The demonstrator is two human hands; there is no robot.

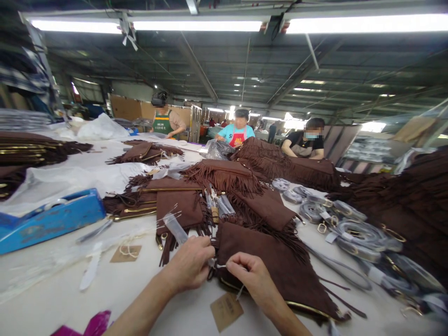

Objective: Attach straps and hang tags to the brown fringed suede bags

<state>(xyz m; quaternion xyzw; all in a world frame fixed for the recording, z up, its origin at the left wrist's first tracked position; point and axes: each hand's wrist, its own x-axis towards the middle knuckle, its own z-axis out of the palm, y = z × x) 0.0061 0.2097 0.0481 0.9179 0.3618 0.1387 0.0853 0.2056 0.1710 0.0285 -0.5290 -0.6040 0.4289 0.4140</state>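
Observation:
A brown suede fringed bag (280, 266) lies on the white table in front of me. My left hand (191, 268) is closed in a pinch at the bag's near left corner, with a clear plastic sleeve (175, 227) sticking up behind it. My right hand (250, 277) pinches a thin white string (220, 266) that runs between both hands. A brown paper tag (226, 310) lies on the table just below my right hand.
More brown fringed bags (224, 175) are piled across the table. Wrapped straps with metal rings (353, 228) lie to the right. A blue tape dispenser (52, 219) sits at left, another tag (126, 253) near it. Three people (238, 133) work at the far side.

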